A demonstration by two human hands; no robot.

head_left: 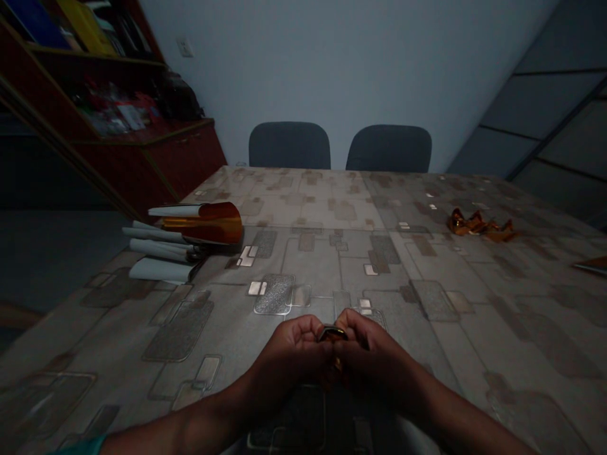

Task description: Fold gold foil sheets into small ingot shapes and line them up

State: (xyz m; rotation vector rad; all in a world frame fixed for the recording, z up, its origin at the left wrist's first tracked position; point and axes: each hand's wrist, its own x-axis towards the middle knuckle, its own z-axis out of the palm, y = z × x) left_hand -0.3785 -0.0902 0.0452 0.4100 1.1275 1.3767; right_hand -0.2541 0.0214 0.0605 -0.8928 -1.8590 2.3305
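- Small piece of shiny gold-orange foil (334, 333), curved at its top edge, sits between both hands above the table's near side; its lower part is mostly hidden.
- Left hand (301, 346) pinches its left side, fingers curled.
- Right hand (367, 341) pinches its right side, knuckles bent.
- Smooth patterned tablecloth (327, 253), printed with rounded rectangles, some glossy.
- Curled sheets (208, 224), pale and glossy orange, lie toward the left.
- Crumpled-looking, peaked foil shapes (481, 225) rest toward the right.
- Two rounded grey chair backs (289, 145) stand beyond.
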